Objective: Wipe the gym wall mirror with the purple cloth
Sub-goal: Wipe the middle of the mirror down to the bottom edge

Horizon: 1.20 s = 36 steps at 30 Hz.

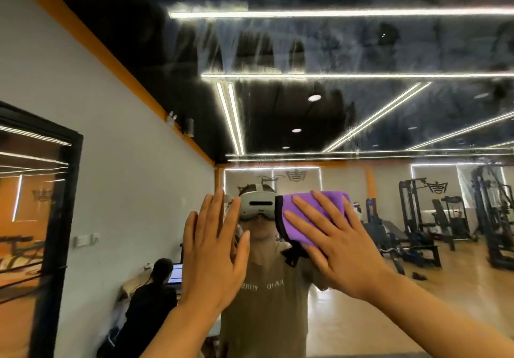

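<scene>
A: Glass of the large frameless gym wall mirror (361, 51) is showing pale streaks across its upper part; most of the wiping is looking undone.

B: And the hands?

A: Right hand (332, 242) is pressing the folded purple microfibre cloth (319, 218) flat-fingered against the mirror at head height; left hand (214, 249) is lying open on the glass, holding nothing.

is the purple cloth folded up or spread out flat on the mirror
Folded. The purple cloth sits as a compact pad under the flat right hand, its black-trimmed edge doubled at the left and a bunched corner hanging below.
</scene>
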Motion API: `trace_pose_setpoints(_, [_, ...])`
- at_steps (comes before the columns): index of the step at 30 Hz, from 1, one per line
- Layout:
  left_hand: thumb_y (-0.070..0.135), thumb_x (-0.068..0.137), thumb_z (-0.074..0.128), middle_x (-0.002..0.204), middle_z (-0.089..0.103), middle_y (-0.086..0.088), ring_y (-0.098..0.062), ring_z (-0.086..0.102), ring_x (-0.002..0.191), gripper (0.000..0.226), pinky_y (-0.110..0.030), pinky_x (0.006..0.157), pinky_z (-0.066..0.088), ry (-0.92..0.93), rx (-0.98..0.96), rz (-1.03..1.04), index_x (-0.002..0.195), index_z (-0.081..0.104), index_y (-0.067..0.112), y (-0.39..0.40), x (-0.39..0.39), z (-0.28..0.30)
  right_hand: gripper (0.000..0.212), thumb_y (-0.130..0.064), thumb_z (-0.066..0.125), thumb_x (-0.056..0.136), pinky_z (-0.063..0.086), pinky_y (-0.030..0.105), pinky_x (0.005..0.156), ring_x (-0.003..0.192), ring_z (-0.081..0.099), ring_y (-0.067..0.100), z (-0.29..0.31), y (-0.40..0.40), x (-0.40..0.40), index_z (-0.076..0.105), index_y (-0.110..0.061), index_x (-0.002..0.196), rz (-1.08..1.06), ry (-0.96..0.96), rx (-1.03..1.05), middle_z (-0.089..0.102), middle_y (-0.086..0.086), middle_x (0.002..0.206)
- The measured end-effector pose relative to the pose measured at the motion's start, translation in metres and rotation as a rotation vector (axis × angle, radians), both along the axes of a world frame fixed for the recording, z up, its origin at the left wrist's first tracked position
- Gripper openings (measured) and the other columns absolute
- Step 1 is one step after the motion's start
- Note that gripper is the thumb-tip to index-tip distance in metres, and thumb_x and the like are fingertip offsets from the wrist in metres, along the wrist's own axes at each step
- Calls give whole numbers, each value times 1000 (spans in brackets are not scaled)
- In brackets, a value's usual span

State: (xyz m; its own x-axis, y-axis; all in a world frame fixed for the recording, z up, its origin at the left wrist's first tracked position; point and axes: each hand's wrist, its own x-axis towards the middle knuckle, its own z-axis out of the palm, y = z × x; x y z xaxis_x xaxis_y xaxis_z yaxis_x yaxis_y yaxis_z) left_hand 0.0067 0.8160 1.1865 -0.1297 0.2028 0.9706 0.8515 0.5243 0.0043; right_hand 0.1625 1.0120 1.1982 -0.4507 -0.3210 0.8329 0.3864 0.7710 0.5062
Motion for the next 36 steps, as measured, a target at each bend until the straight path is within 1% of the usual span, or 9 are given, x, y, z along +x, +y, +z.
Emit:
trace_pose_setpoints(3, [52,99,26,166,-2,4,-13,-9,152,64,-28,120,-14,-21,-10,-7,158,12,31,-3,2,-2,54,-44,22,107,2,49,124,154,13,28,40,-1,-8,27,-26,158,73,56,-52,24,1,164])
trace_pose_setpoints(8, [53,98,24,166,-8,7,-12,-10,151,66,-29,120,-16,-62,14,-44,158,7,32,-6,7,-12,56,-40,28,103,2,52,122,152,17,34,96,-14,-26,34,-21,156,130,247,-200,30,6,163])
trace_pose_setpoints(12, [50,98,29,165,-10,8,-13,-11,152,66,-26,119,-16,-115,68,-99,158,11,28,-6,10,-30,55,-39,30,104,-3,49,123,154,12,32,45,-32,-42,33,-21,156,182,345,-278,25,5,164])
trace_pose_setpoints(18, [45,100,33,166,-5,3,-16,-7,152,65,-29,121,-11,-126,54,-84,158,16,23,-8,8,-58,54,-42,26,106,-2,52,124,154,12,31,-75,-40,-33,28,-24,157,96,190,-242,23,4,165])
trace_pose_setpoints(22, [46,101,31,166,-7,3,-17,-8,152,65,-30,121,-12,-111,6,-66,159,10,25,-13,4,-65,54,-45,20,107,0,53,124,154,13,31,-99,-33,-27,24,-26,158,46,96,-201,26,4,164])
trace_pose_setpoints(26, [47,102,28,166,-12,2,-18,-11,152,66,-32,121,-12,-99,-36,-32,159,3,25,-15,0,-66,55,-43,32,104,4,56,123,154,14,31,-76,-25,-19,30,-26,157,69,28,-115,23,2,165])
trace_pose_setpoints(29, [46,103,27,165,-12,0,-19,-11,152,66,-34,121,-12,-102,-49,-5,159,1,24,-13,-1,-67,55,-43,27,105,7,58,122,154,14,32,-32,-25,-22,28,-27,158,89,41,-59,22,2,166])
trace_pose_setpoints(34, [47,103,24,166,-9,-2,-20,-9,152,65,-37,122,-8,-85,-57,14,159,3,23,-14,-2,-67,56,-44,26,105,2,54,121,152,20,35,78,-30,-42,35,-22,156,115,217,-140,30,6,163])
trace_pose_setpoints(36, [49,103,23,166,-9,-1,-19,-8,152,64,-37,122,-8,-78,-62,23,159,3,24,-16,-2,-67,55,-43,28,105,2,55,121,152,18,34,89,-34,-48,33,-23,157,98,279,-196,28,5,163])
